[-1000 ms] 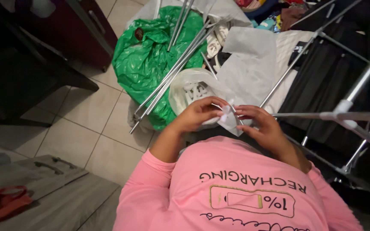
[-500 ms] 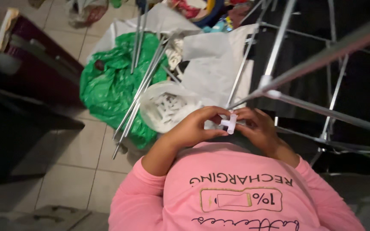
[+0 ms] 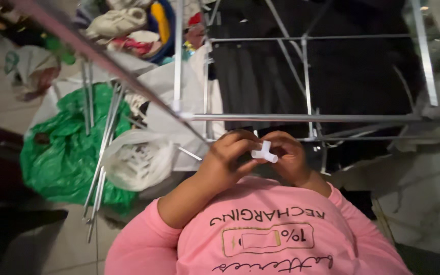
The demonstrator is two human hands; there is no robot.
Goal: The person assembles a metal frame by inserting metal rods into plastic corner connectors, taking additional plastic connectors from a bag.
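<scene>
Pale floor tiles (image 3: 72, 239) are showing at the lower left, with dark cloth hanging behind a metal rod frame (image 3: 306, 117) that fills the upper half of the view. Both hands are meeting just below the frame's long horizontal bar, in front of a pink shirt (image 3: 266, 234). The left hand (image 3: 228, 158) is curling its fingers (image 3: 245, 144) closed around a small white plastic connector (image 3: 264, 152), and the right hand (image 3: 287, 157) is pinching the same piece from the other side, fingers bent tight on it. The connector is looking like a short tube fitting with stubby round arms branching off at right angles; how many arms it has is hard to tell, since the fingers are covering part of it.

Left of the hands, below the frame's slanting rod, a translucent white plastic bag (image 3: 137, 159) is lying open, holding a heap of small pale pieces too blurred to name. Further left, a crumpled green plastic bag (image 3: 62, 158) is spreading over the floor, with a bundle of loose metal rods (image 3: 103, 163) lying across it. Above the frame's left corner, a blue tub (image 3: 165, 30) is holding mixed clothes and a white shoe, partly cut off by the top edge. Right of the frame, a marbled grey surface (image 3: 423, 193) is running out of view, and the dark area at the lower left is too dim to make out.
</scene>
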